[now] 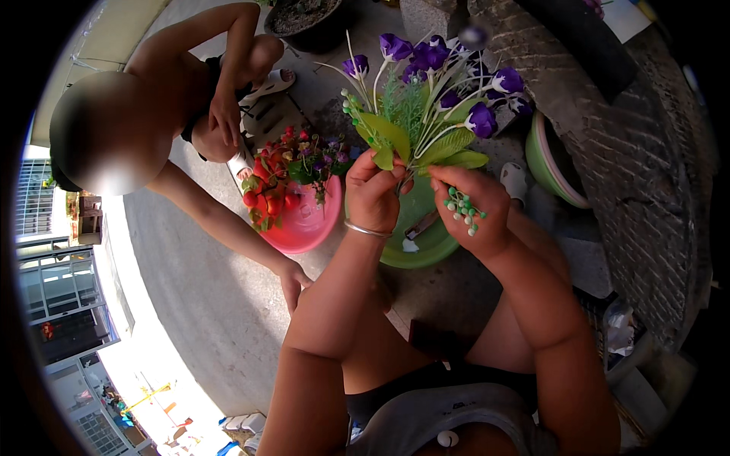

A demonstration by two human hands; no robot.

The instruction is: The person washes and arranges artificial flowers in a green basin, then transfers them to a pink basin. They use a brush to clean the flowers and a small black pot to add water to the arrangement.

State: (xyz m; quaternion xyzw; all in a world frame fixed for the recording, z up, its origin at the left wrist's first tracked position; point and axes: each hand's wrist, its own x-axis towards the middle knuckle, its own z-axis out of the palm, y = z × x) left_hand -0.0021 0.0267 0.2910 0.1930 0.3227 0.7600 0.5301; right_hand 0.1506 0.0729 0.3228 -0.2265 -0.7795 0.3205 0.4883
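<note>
My left hand [373, 191], with a silver bangle at its wrist, grips the gathered stems of an artificial bouquet [425, 102]. Purple flowers, pale stems, green leaves and ferny sprigs fan out above the grip. My right hand [476, 208] is closed at the leaves on the bouquet's right side, touching it near the base. A cluster of green and white berries [465, 211] pokes out between its fingers. Below both hands stands a green plastic basin [422, 251] with a dark, narrow object and a white scrap in it.
A person [211, 97] squats at the left, one arm reaching towards my left forearm. Beside them, a pink basin [328, 222] holds artificial red fruits and small flowers. A potted planter [305, 23] stands at the top, another basin [550, 165] leans right, beside a rough stone slab [633, 188].
</note>
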